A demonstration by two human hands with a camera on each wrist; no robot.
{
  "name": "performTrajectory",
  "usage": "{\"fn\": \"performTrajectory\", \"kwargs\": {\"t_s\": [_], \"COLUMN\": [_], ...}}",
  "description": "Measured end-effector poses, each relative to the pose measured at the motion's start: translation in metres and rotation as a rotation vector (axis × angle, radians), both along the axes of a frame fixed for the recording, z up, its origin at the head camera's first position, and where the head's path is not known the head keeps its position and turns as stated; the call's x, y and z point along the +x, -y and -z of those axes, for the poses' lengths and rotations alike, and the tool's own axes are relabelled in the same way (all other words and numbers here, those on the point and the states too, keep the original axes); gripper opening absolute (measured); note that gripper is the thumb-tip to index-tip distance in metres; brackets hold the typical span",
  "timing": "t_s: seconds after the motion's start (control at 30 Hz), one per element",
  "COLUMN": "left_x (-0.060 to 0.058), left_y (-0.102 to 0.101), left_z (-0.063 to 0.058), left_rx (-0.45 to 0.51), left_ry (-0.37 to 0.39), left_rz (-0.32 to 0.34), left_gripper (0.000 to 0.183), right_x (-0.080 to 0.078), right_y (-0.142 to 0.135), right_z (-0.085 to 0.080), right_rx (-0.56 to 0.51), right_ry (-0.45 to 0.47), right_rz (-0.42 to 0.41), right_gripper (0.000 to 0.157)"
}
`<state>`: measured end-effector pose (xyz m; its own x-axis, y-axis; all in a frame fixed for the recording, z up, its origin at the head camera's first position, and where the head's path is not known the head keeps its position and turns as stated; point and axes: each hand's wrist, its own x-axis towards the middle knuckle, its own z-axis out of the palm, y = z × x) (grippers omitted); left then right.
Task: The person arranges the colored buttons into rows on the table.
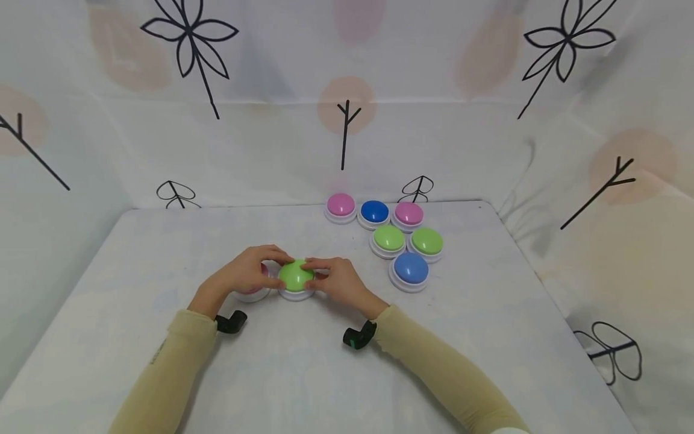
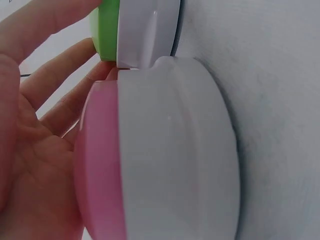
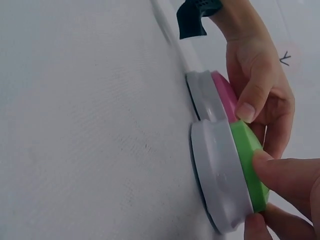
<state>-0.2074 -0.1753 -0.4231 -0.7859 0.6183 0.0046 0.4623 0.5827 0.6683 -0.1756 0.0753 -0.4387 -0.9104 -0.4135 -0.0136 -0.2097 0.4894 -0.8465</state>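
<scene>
Side by side on the table stand a green-topped push button (image 1: pixel 295 275) and a pink-topped push button (image 2: pixel 102 160), each on a round white base. My left hand (image 1: pixel 249 269) arches over the pink button and holds the left edge of the green one with thumb and fingertips. From the other side, my right hand (image 1: pixel 340 281) grips the green button, thumb near the front and fingers toward the back. In the right wrist view the two white bases sit right against each other. My left hand hides much of the pink dome in the head view.
To the right stands a cluster of more push buttons: pink (image 1: pixel 341 205) and blue (image 1: pixel 375 211) at the back, green (image 1: pixel 427 241) in the middle, blue (image 1: pixel 411 268) in front. A printed cloth (image 1: pixel 293 144) hangs behind the white table (image 1: pixel 293 374). Both wrists carry dark camera mounts (image 1: pixel 360 335).
</scene>
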Motion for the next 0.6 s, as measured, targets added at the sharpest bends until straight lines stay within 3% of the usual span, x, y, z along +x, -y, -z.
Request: {"fn": "performTrajectory", "kwargs": {"t_s": [0.6], "left_x": [-0.0001], "left_y": [-0.0018], "left_z": [-0.0014], "left_rx": [0.023], "left_ry": [0.016], "left_rz": [0.007], "left_gripper": [0.049], "right_x": [-0.0047], "right_y": [-0.0105], "right_z": [-0.0014], "right_rx": [-0.050], "right_ry": [0.021], "right_rz": [-0.042], "right_gripper": [0.036]}}
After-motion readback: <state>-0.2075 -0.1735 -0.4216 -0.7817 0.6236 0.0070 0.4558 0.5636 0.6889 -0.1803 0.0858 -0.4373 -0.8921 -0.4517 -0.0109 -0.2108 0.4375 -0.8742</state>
